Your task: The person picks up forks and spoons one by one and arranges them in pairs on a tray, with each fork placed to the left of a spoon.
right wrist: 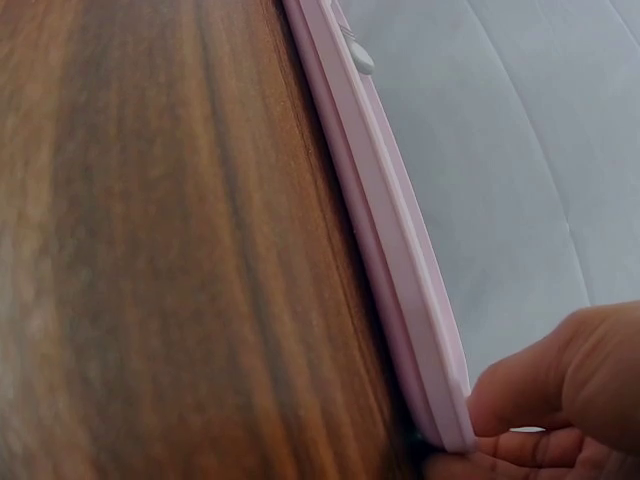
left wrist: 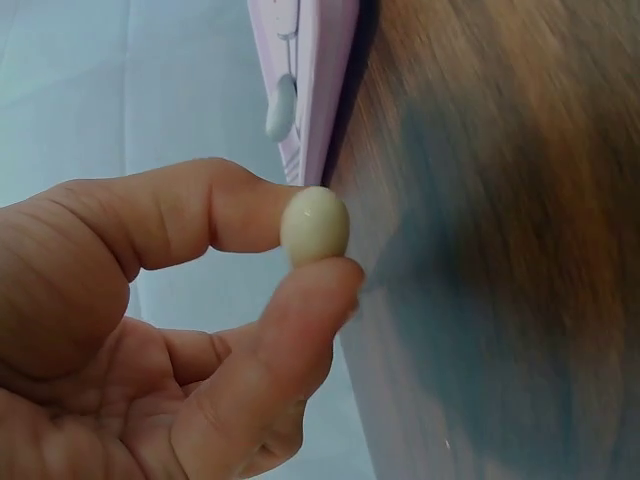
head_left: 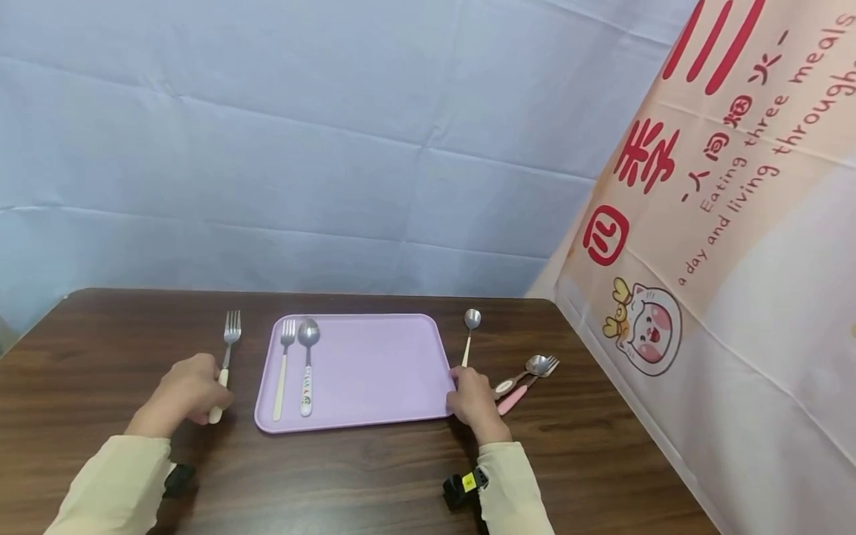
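In my left hand [head_left: 194, 390], the thumb and forefinger pinch the cream handle of a metal fork [head_left: 232, 328], left of the tray, tines pointing away from me. The left wrist view shows the rounded handle end [left wrist: 316, 226] between those fingers. My right hand [head_left: 473, 401] grips the lilac tray [head_left: 381, 371] by its right edge near the front corner; in the right wrist view the thumb is at the rim and other fingers reach beneath. On the tray's left side lie a cream-handled fork [head_left: 281, 379] and a spoon with a patterned white handle [head_left: 307, 386], side by side.
Just beyond my right hand lies a cream-handled spoon [head_left: 472, 319], its lower end hidden. Farther right, a brown-handled spoon [head_left: 536, 365] and a pink-handled fork [head_left: 513, 400] lie close together. Cloth [head_left: 301, 148] hangs behind the wooden table [head_left: 374, 475], with a printed cloth [head_left: 735, 312] along its right.
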The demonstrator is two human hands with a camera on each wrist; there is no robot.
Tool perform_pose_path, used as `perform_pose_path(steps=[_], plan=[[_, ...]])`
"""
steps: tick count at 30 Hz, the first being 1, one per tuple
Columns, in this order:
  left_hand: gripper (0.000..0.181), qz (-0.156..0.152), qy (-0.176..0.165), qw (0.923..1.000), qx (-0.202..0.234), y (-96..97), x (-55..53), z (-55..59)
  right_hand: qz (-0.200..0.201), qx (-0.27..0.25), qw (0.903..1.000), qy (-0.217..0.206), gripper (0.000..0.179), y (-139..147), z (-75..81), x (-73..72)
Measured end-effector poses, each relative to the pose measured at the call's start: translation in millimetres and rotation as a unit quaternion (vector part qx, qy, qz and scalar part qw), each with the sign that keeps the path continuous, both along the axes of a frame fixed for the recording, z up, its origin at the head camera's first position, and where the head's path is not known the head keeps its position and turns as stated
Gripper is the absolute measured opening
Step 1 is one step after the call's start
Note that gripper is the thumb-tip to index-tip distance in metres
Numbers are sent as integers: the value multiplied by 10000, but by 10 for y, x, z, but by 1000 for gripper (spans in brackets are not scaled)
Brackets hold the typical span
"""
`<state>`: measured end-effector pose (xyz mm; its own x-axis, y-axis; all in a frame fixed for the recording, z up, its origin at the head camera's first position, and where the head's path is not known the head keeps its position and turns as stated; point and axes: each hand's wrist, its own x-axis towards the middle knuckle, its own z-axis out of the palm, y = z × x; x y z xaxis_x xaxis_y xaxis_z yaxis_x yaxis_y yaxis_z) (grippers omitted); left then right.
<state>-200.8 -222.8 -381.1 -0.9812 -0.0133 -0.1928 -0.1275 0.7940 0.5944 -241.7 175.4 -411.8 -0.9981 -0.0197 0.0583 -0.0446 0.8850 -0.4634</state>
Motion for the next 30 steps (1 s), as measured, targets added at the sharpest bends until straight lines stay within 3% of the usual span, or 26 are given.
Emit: perform_pose_path(steps=[12,30], plan=[[13,10,434,9990,46,187,3,-38,-47,-90,9999,-17,37,-19,-6,-6],[16,-60,561,9975,422,457,-40,-2,-74,-149,9998,95,35,-35,-7,5]])
